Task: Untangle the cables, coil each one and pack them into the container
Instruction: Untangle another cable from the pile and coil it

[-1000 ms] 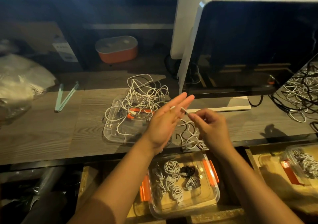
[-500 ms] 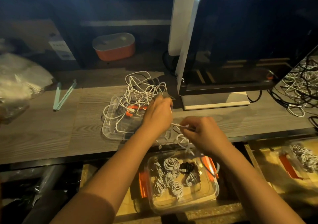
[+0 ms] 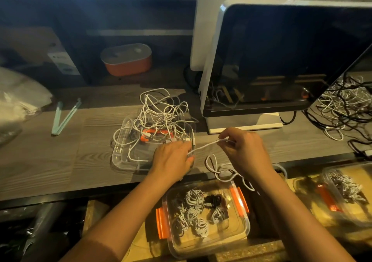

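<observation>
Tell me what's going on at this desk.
A person is sorting cables. The left hand and right hand hold one white cable stretched between them above the front edge of the desk, with its slack looping down below the right hand. Behind them a tangled pile lies on a clear tray. Below the desk, an open container with orange clips holds several coiled cables.

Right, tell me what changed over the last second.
The left hand, flat and raised before, dropped and gripped the white cable. The right hand, pinching it throughout, drew it rightward, stretching a span between them. The tangle and the container stayed put.
</observation>
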Demonstrator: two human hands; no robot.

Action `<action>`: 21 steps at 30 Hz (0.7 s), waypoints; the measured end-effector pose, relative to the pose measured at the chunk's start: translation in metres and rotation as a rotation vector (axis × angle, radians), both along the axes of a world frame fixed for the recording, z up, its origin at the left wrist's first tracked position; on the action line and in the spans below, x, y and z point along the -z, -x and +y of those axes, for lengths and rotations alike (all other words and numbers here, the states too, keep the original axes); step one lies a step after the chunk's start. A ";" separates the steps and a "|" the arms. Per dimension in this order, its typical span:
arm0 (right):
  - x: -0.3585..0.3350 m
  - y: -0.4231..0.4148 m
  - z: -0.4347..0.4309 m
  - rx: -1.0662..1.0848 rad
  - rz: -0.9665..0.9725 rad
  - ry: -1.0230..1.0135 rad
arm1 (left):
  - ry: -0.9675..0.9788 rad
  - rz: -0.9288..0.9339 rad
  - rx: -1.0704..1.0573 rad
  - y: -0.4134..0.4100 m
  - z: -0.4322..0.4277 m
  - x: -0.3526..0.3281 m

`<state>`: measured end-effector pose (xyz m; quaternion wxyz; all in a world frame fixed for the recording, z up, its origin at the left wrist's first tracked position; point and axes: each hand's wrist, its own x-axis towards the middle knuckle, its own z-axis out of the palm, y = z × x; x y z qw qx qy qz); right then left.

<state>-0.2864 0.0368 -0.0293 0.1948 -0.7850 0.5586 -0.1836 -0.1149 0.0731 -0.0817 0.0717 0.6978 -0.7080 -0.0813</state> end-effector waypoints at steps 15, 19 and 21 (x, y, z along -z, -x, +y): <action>0.028 -0.011 0.000 -0.042 -0.034 -0.381 | -0.338 1.835 0.053 0.017 0.008 -0.050; 0.029 -0.040 0.023 -0.261 0.098 -0.434 | -0.049 1.624 -0.127 0.031 -0.014 -0.058; 0.029 -0.047 0.030 -0.257 0.042 -0.416 | 0.124 1.534 -0.237 0.030 -0.022 -0.057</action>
